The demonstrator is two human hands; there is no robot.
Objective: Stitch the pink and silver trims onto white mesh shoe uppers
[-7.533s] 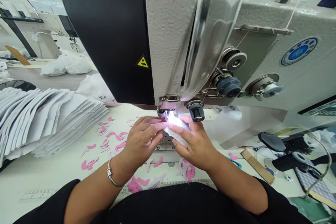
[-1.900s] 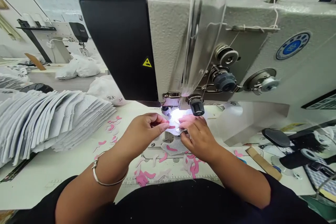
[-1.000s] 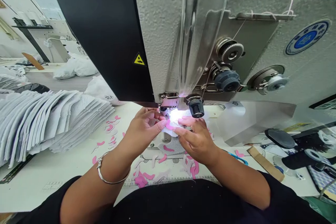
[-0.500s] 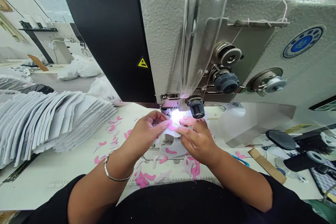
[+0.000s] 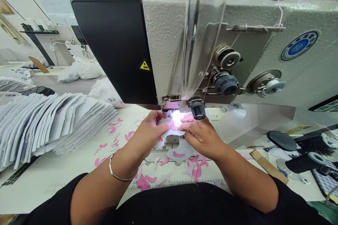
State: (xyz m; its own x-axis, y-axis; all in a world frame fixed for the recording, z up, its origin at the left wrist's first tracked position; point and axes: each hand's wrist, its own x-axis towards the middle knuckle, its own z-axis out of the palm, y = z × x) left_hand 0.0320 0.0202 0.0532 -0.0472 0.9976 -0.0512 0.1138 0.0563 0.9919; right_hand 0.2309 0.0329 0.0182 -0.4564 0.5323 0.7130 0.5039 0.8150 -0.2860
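Under the lit needle area of a sewing machine (image 5: 163, 42) lies a white textured fabric piece (image 5: 169, 134) with a pink curved patch (image 5: 175, 125) on it. My left hand (image 5: 154, 128) grips the fabric's left side, thumb on top near the patch and fingers partly hidden by the machine head. From the right, my right hand (image 5: 199, 132) presses its fingertips on the fabric beside the patch, fingers bent and close together. Glare hides the needle and the exact stitching spot. A lower flap of the fabric (image 5: 182, 153) hangs toward me with another pink strip on it.
Loose pink and white cut pieces (image 5: 142, 182) litter the table around the machine bed. At left stands a long stack of white fabric pieces (image 5: 66, 123). A printed ruler (image 5: 211, 182) runs along the front edge. Black thread spools (image 5: 302, 165) and a brown strip (image 5: 269, 167) lie at right.
The white fabric has shifted and turned slightly under the machine head, its lower flap moving right. Both hands have moved a little with it, and the view has tilted slightly upward.
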